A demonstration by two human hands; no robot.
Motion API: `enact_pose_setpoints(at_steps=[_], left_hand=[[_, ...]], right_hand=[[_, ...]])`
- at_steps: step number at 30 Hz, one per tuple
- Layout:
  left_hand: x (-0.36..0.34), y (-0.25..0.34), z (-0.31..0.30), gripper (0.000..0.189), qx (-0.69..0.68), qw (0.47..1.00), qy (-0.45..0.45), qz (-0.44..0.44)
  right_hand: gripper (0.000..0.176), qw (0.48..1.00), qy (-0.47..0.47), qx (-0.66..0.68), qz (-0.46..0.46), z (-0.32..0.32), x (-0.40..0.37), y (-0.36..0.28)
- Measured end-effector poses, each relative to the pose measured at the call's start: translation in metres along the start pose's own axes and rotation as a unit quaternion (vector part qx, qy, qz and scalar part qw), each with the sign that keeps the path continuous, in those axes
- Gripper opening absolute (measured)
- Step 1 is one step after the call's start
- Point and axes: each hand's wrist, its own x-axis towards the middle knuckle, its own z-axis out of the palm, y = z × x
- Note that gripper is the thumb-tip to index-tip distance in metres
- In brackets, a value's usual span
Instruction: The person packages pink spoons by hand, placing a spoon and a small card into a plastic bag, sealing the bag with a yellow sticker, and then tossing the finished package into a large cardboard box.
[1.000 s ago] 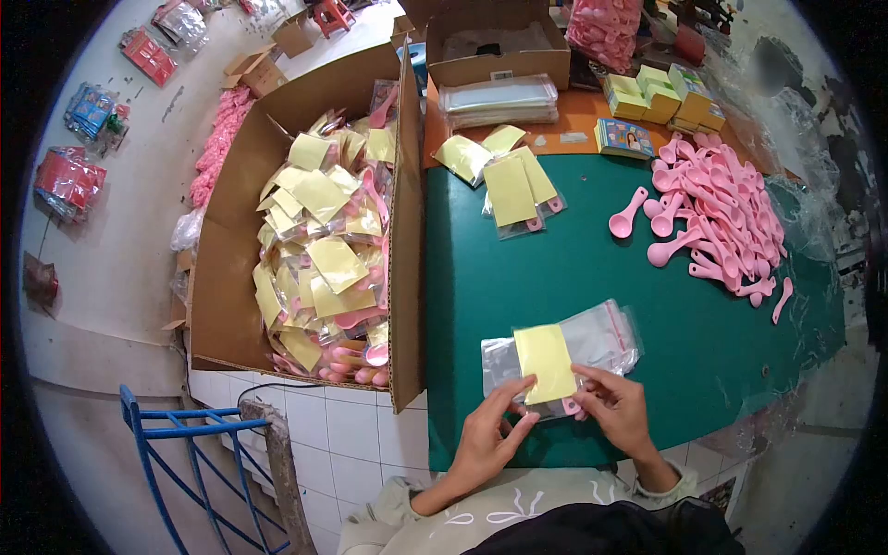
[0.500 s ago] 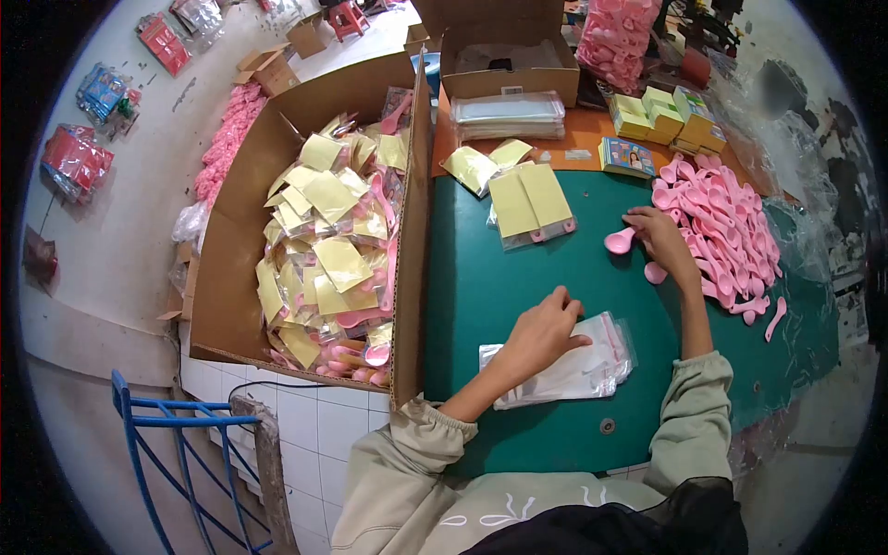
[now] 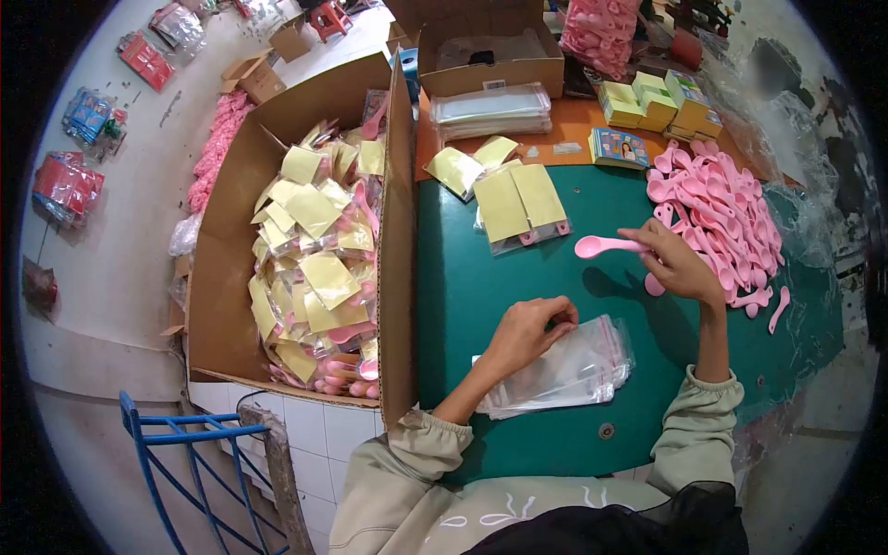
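Observation:
My right hand (image 3: 683,264) pinches the handle of a pink spoon (image 3: 601,246), held above the green table with its bowl pointing left. Under it lies another pink spoon, and to its right is a heap of pink spoons (image 3: 717,208). My left hand (image 3: 527,338) is over a stack of clear plastic bags (image 3: 569,370), its thumb and fingertips pressed together at the top bag's edge. Whether a bag is between those fingertips is too small to tell. Beyond, packed bags with yellow cards (image 3: 520,203) lie on the table.
A big cardboard box (image 3: 400,240) full of packed bags stands on the left. At the back are a stack of clear bags (image 3: 490,111), an open carton (image 3: 495,76), small card stacks (image 3: 620,148) and a bag of pink spoons (image 3: 599,35). A blue metal frame (image 3: 190,435) stands lower left.
My right hand has lifted the pink spoon off the table beside the heap. My left hand's fingers have drawn together over the bags. The view has shifted slightly.

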Motion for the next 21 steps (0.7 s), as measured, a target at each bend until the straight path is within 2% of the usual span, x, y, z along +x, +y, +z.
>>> enact_pose_setpoints(at_steps=[1,3,6,9,13,16,18,20,21], left_hand=[[0.000,0.001,-0.002,0.013,-0.003,1.000,-0.008,-0.020],[0.000,0.001,0.000,0.013,-0.059,0.998,0.035,-0.012],[0.002,-0.001,0.000,0.012,-0.133,0.988,0.069,-0.022],[0.004,-0.003,-0.002,0.012,-0.171,0.981,0.083,-0.047],[0.004,-0.012,0.001,0.012,-0.156,0.983,0.084,-0.038],[0.004,-0.015,0.002,0.012,-0.219,0.973,0.010,-0.066],[0.003,-0.011,0.000,0.014,-0.353,0.929,-0.064,-0.093],[0.002,0.001,-0.008,0.018,-0.494,0.852,-0.132,-0.112],[0.001,0.001,-0.010,0.017,-0.505,0.849,-0.124,-0.093]], right_hand=[[0.026,1.000,-0.004,0.000,-0.017,0.002,0.001,-0.001],[0.024,0.999,-0.012,-0.002,-0.050,0.004,0.003,-0.004],[0.021,0.986,0.026,0.151,0.065,-0.001,0.005,-0.024],[0.017,0.972,0.103,0.190,0.092,-0.005,0.004,-0.037],[0.017,0.980,0.038,0.147,0.130,-0.016,-0.002,-0.058],[0.017,0.990,0.037,0.091,0.100,-0.011,-0.001,-0.069],[0.016,0.995,0.046,0.058,0.067,-0.008,0.001,-0.072],[0.015,0.998,0.013,0.033,0.049,-0.005,-0.001,-0.068],[0.014,0.999,-0.004,0.020,0.041,-0.003,-0.002,-0.067]])
